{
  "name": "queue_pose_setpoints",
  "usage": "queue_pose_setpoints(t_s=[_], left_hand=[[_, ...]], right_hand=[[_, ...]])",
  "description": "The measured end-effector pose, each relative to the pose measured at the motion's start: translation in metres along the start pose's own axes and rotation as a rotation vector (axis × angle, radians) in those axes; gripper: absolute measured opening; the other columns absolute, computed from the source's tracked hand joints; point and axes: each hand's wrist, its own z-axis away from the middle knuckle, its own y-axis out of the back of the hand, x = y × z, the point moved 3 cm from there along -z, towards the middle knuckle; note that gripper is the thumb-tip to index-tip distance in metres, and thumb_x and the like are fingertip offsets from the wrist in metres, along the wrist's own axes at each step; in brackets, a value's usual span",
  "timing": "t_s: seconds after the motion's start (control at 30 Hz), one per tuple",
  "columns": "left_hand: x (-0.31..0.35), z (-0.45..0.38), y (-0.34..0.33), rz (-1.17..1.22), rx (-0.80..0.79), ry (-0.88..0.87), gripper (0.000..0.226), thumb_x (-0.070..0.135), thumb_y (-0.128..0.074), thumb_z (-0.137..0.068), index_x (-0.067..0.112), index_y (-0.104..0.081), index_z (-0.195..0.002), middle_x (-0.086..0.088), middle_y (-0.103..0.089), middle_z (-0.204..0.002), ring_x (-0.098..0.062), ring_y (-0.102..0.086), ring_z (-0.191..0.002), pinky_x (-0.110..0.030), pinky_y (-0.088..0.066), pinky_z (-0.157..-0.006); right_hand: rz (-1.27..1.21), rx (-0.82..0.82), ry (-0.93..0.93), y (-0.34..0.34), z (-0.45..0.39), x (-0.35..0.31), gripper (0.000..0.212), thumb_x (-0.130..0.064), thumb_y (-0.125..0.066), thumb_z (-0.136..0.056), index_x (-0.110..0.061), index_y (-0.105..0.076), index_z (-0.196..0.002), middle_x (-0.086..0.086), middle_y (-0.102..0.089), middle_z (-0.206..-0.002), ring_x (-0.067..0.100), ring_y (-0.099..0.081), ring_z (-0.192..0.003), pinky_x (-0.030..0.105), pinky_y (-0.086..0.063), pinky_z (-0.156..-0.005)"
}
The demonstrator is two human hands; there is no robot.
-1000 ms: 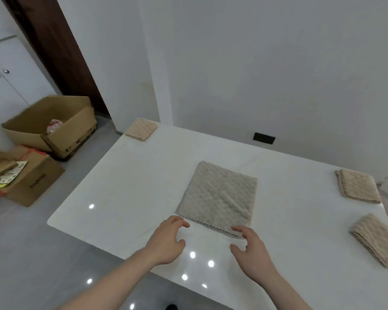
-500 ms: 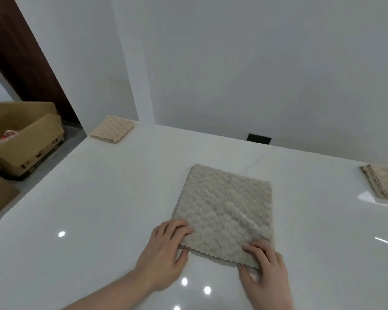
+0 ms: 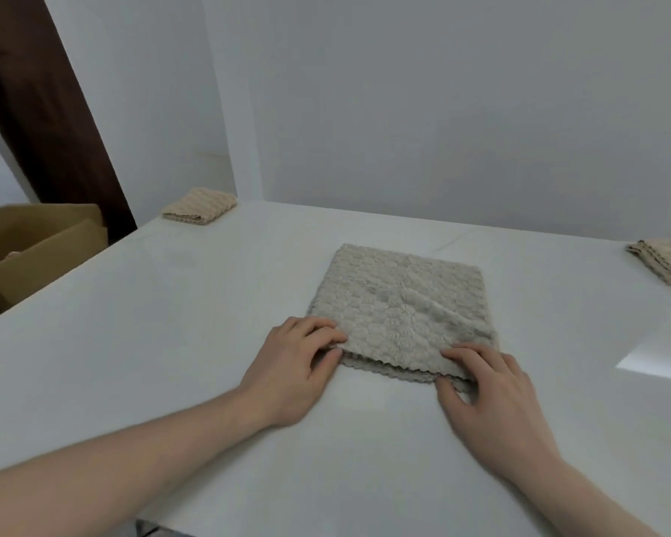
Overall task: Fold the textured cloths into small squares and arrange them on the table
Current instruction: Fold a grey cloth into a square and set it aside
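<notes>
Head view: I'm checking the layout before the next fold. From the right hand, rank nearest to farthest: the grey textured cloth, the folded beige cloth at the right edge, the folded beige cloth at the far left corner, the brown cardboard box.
1. Grey textured cloth, pinched by the right hand.
2. Folded beige cloth at the right edge.
3. Folded beige cloth at the far left corner.
4. Brown cardboard box, off the table, left.
</notes>
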Motion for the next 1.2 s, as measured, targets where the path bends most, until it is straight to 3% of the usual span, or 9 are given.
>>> queue_pose_setpoints(t_s=[0.27, 0.4, 0.63, 0.87, 0.97, 1.1, 1.2], left_hand=[[0.003, 0.004, 0.004, 0.036, 0.078, 0.035, 0.022, 0.030, -0.056, -0.101, 0.030, -0.074, -0.114, 0.016, -0.069, -0.122, -0.012, -0.058, -0.112, -0.029, -0.043, -0.102], [0.004, 0.005, 0.008, 0.026, 0.151, 0.065, 0.016, 0.029, -0.054, -0.101, 0.027, -0.069, -0.098, 0.015, -0.069, -0.099, -0.016, -0.060, -0.098, -0.033, -0.047, -0.088], [-0.003, 0.006, 0.005, 0.081, 0.164, 0.119, 0.013, 0.023, -0.055, -0.097, 0.035, -0.061, -0.098, 0.020, -0.063, -0.094, -0.006, -0.056, -0.093, -0.028, -0.047, -0.080], [-0.002, 0.005, 0.005, 0.114, 0.191, 0.106, 0.020, 0.020, -0.057, -0.098, 0.038, -0.067, -0.101, 0.027, -0.062, -0.095, 0.001, -0.054, -0.097, -0.012, -0.038, -0.082], [-0.003, 0.003, 0.005, 0.109, 0.221, 0.073, 0.016, 0.024, -0.058, -0.099, 0.037, -0.067, -0.099, 0.028, -0.062, -0.094, 0.000, -0.054, -0.096, -0.015, -0.042, -0.084], [0.007, -0.003, 0.008, 0.126, 0.269, 0.095, 0.014, 0.022, -0.060, -0.099, 0.033, -0.066, -0.092, 0.020, -0.065, -0.090, -0.006, -0.055, -0.090, -0.024, -0.045, -0.080], [0.029, -0.018, 0.032, 0.211, 0.387, 0.131, 0.015, 0.016, -0.061, -0.098, 0.028, -0.067, -0.091, 0.015, -0.066, -0.089, -0.009, -0.058, -0.087, -0.023, -0.041, -0.075]], right_hand=[[-0.085, 0.031, -0.036, 0.012, 0.008, -0.008, 0.032, -0.038, -0.065, -0.092, -0.028, -0.069, -0.122, -0.009, -0.063, -0.126, 0.017, -0.056, -0.121, 0.033, -0.042, -0.105], [-0.108, 0.106, -0.062, 0.013, 0.011, -0.007, 0.025, -0.034, -0.065, -0.091, -0.026, -0.073, -0.113, -0.011, -0.066, -0.119, 0.015, -0.059, -0.116, 0.022, -0.040, -0.093], [-0.104, 0.192, -0.033, 0.010, 0.009, 0.000, 0.010, -0.026, -0.065, -0.091, -0.031, -0.073, -0.094, -0.022, -0.060, -0.095, 0.012, -0.060, -0.101, 0.022, -0.042, -0.082], [-0.134, 0.259, -0.018, 0.011, 0.008, 0.006, 0.016, -0.019, -0.069, -0.087, -0.034, -0.072, -0.092, -0.025, -0.064, -0.093, 0.008, -0.059, -0.096, 0.024, -0.046, -0.082], [-0.211, 0.308, -0.066, 0.013, 0.004, 0.010, 0.021, -0.017, -0.074, -0.086, -0.037, -0.070, -0.087, -0.026, -0.064, -0.084, 0.010, -0.058, -0.091, 0.023, -0.042, -0.079], [-0.214, 0.354, -0.105, 0.023, 0.006, 0.008, 0.014, -0.027, -0.070, -0.093, -0.041, -0.070, -0.096, -0.021, -0.064, -0.088, 0.008, -0.059, -0.095, 0.027, -0.046, -0.080], [-0.226, 0.438, -0.073, 0.042, 0.003, -0.004, 0.017, -0.021, -0.068, -0.095, -0.036, -0.072, -0.103, -0.023, -0.063, -0.090, 0.008, -0.061, -0.095, 0.026, -0.046, -0.079]])
